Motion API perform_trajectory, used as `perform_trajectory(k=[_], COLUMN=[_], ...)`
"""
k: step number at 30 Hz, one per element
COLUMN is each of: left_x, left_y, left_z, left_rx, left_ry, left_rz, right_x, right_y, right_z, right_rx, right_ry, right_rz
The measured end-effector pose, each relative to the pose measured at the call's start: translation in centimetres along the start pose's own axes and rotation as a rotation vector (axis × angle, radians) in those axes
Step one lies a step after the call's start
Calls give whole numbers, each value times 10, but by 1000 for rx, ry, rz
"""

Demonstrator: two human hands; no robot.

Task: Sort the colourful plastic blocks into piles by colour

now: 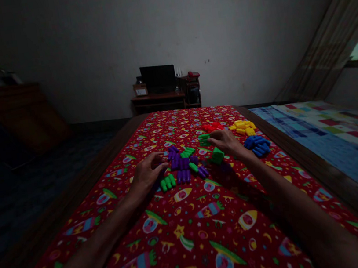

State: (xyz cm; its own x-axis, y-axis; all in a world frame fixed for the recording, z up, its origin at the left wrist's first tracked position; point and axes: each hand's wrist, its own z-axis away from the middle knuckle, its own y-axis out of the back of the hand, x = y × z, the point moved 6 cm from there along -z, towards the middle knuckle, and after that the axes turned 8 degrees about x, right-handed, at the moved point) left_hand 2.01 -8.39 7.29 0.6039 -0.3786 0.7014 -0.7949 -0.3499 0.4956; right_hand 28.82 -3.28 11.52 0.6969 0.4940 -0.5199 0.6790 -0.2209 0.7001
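One risk: your left hand (148, 171), fingers parted, could brush purple blocks (182, 163) askew; right hand (224, 140) at far green block (203, 139), grip unclear.

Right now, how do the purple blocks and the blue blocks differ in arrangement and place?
The purple blocks are spread out, while the blue blocks form one close heap.
Green blocks lie among and beside the purple blocks; the blue blocks' heap shows only blue.
The purple blocks lie mostly between the left hand and right hand; the blue blocks lie right of both.
Both rest on the red cloth.
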Motion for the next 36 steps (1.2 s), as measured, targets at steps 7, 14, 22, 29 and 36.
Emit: perform_trajectory(k=[7, 14, 22, 29, 36], left_x=[4, 11, 41, 53, 31], left_y=[6, -9, -5, -13, -19], left_z=[-6, 17, 5, 14, 18], left_rx=[-282, -610, -235, -184, -238], left_ry=[-166, -141, -97, -206, -337], left_rz=[-271, -453, -150, -64, -195], right_x=[46, 24, -81, -60, 32], right_y=[2, 21, -28, -23, 18], right_z=[10, 2, 33, 20, 5], right_rx=[-46, 40, -228, -177, -165], right_ry=[-201, -180, 268, 111, -153], right_rz=[406, 440, -135, -87, 361])
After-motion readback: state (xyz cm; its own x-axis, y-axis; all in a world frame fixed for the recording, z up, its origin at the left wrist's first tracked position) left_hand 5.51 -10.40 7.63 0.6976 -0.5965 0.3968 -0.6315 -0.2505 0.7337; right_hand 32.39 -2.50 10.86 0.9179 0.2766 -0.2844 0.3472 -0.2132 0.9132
